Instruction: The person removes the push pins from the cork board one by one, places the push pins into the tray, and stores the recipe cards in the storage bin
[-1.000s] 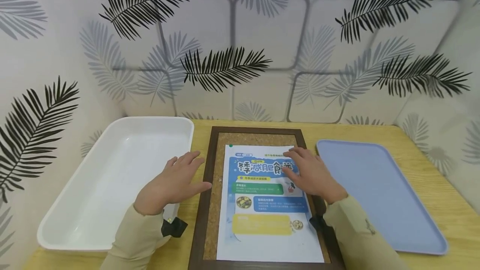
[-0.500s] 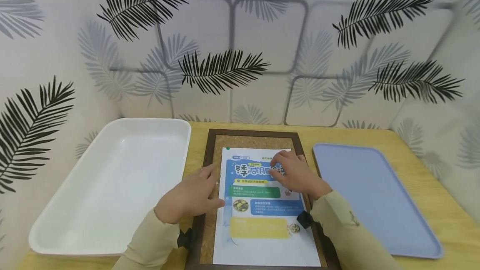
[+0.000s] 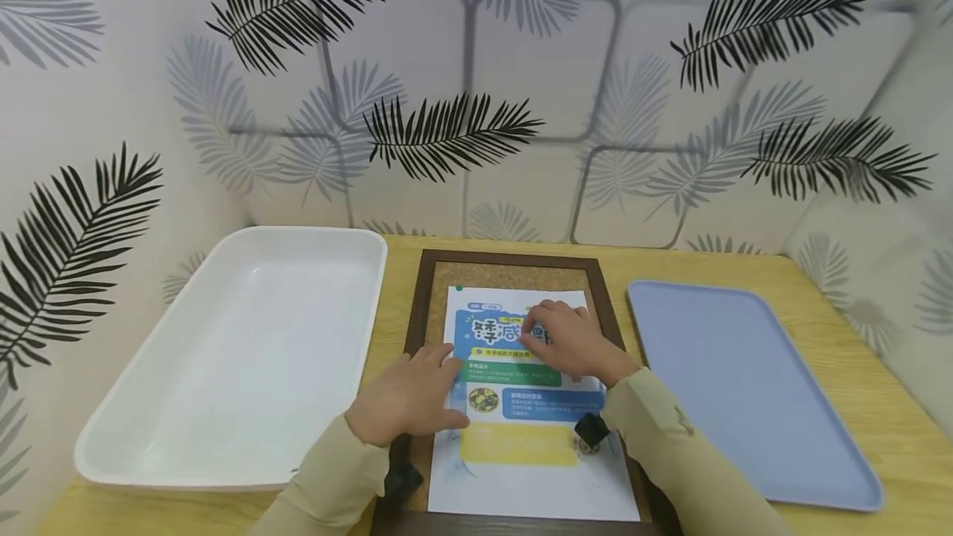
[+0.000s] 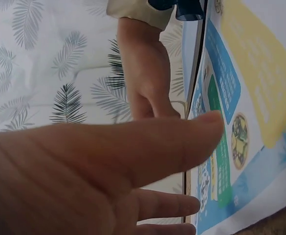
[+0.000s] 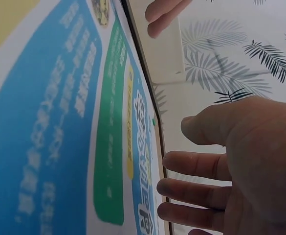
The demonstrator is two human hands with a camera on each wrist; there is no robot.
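Note:
A printed poster (image 3: 532, 490) with blue, green and yellow panels lies on a brown-framed cork board (image 3: 514, 275). One green pushpin (image 3: 459, 289) shows at its top left corner. My left hand (image 3: 409, 395) is over the poster's left edge, fingers extended forward and thumb spread to the right. Over the poster's upper right hovers my right hand (image 3: 569, 342), covering part of the title. In the right wrist view its thumb (image 5: 196, 129) stands apart from the loosely bent fingers (image 5: 194, 192), with nothing between them. Neither hand holds anything.
To the left of the board stands a deep white tray (image 3: 238, 354). A flat blue tray (image 3: 744, 395) lies to the right. Both rest on a wooden table (image 3: 811, 296), with a leaf-patterned wall (image 3: 521, 189) behind. Black wrist devices (image 3: 591, 430) sit at both cuffs.
My left hand has moved right, from beside the board onto the poster's left edge. My right hand has shifted left across the title, so the two hands are closer together.

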